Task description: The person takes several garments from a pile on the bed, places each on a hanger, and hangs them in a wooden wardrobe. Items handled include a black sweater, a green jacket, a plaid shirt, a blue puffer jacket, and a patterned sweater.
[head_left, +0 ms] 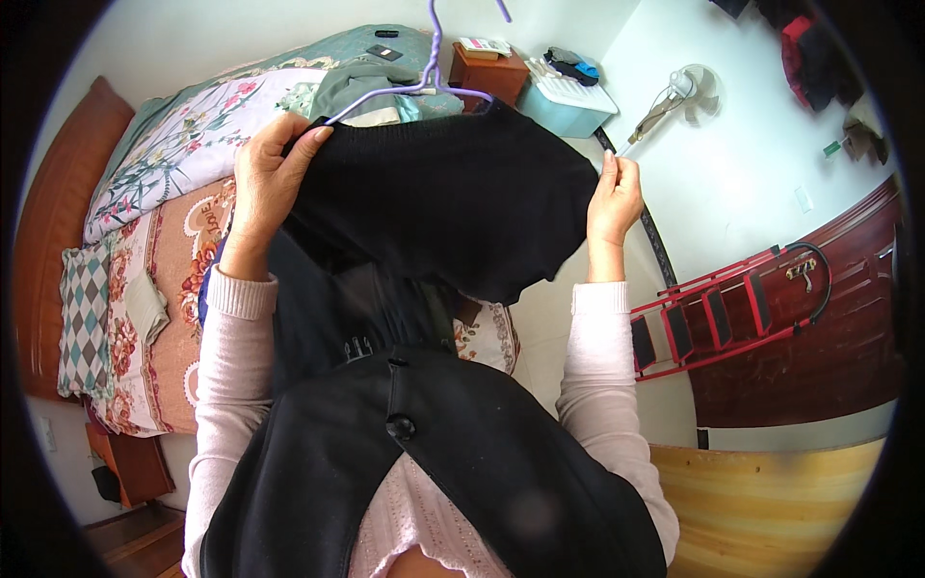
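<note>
A black knit garment [443,188] is stretched out in front of me at chest height, hanging on a purple hanger [436,58]. The hanger's arms enter the garment's neckline, and its hook reaches past the top edge of the picture. My left hand [268,178] pinches the garment between thumb and fingers at its upper left, close to the hanger's left arm. My right hand [614,197] is closed on the garment's right edge, pulling it out sideways. The garment's lower part blends into my own dark clothing, so its end is hard to make out.
Left of me is a bed with a flowered quilt [207,120] and a checked pillow [85,323]. At the far side stand a brown nightstand [487,72], a pale blue storage box [568,104] and a fan [689,96]. A red stepladder [723,313] leans by a dark red door [819,356].
</note>
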Demonstrator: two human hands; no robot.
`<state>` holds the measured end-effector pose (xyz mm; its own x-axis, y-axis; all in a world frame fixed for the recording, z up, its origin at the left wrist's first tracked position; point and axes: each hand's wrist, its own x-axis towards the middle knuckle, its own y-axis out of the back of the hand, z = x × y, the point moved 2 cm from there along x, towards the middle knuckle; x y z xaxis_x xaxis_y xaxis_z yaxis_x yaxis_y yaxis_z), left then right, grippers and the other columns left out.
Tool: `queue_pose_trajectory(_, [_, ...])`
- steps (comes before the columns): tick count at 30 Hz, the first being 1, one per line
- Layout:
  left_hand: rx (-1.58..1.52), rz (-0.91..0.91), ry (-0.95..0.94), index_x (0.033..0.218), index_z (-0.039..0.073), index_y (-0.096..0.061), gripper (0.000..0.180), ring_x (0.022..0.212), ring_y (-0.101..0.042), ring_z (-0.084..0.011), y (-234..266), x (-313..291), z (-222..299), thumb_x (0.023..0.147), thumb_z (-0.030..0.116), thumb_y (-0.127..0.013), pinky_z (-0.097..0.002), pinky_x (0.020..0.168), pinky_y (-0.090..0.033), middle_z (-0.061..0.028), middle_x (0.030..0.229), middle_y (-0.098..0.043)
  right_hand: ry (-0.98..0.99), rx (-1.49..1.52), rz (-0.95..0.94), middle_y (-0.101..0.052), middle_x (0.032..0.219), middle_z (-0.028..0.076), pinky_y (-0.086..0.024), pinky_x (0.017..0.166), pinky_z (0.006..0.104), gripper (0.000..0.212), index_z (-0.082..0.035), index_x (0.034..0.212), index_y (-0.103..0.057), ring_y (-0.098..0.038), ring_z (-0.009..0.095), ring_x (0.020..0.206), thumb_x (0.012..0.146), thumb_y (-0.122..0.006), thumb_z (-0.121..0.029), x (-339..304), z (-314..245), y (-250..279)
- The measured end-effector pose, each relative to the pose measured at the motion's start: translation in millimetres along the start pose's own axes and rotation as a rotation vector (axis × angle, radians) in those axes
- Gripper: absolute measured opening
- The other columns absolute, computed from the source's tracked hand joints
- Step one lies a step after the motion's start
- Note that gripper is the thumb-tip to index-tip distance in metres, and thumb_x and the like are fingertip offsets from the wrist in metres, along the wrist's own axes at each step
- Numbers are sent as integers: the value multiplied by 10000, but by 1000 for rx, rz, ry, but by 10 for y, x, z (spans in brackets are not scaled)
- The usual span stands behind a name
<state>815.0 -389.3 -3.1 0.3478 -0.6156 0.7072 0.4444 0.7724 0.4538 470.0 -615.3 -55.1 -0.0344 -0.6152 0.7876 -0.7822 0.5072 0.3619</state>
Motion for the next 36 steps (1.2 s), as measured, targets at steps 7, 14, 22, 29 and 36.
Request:
queue_pose_trajectory(7, [-12,55,38,833,5,-613,200,634,-501,-121,23,-48,-41,851,176,-715,-267,599,-430,-63,670,-561,70,352,-53,-617,1091,163,-470,900,380,391,1,1211,-508,-604,275,992,915,-642,-216,-526,-184,-290])
queue_pose_trajectory(14, [15,36,81,848,9,-632,189,624,-547,-152,97,-77,-96,851,181,-709,-281,608,-446,-93,689,-603,196,155,-49,-598,922,157,-480,765,394,155,-15,1040,-609,-585,341,844,910,-587,-96,-409,-102,-286])
queue_pose_trajectory(22, [33,-94,-57,865,6,-644,174,629,-573,-192,105,-112,-50,840,167,-706,-296,617,-460,-110,711,-606,243,41,10,-658,936,147,-505,782,392,93,-24,962,-595,-630,330,878,943,-507,-49,66,-167,-26])
queue_pose_trajectory(29, [-110,-81,6,850,18,-641,149,617,-536,-127,12,-123,-57,853,154,-701,-270,594,-439,-67,669,-579,142,-188,-260,-673,895,171,-480,719,470,113,-40,956,-627,-629,380,857,873,-551,-28,134,29,-177])
queue_pose_trajectory(36, [33,-112,31,837,27,-635,176,632,-574,-176,1,-177,-15,841,185,-712,-291,601,-455,-89,699,-603,407,103,54,-630,947,98,-430,807,419,242,-49,1073,-603,-565,296,876,857,-662,-140,-244,-594,-118])
